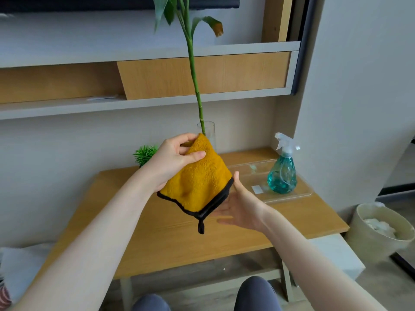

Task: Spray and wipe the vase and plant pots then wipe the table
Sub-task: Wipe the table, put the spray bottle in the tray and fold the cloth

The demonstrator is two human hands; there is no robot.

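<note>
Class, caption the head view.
Left hand grips mustard microfibre cloth; open right hand beneath it, teal spray bottle on wooden table.

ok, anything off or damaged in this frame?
Minor only: one leaf on the stalk in the glass vase has a brown, curled tip. No spills show on the table; the spray bottle stands upright on the clear tray.

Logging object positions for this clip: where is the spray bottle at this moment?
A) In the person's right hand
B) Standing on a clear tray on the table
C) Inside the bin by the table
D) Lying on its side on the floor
B: the spray bottle stands upright on the clear tray on the table, apart from both hands; the left hand pinches the cloth and the right hand is open beside it.
</note>
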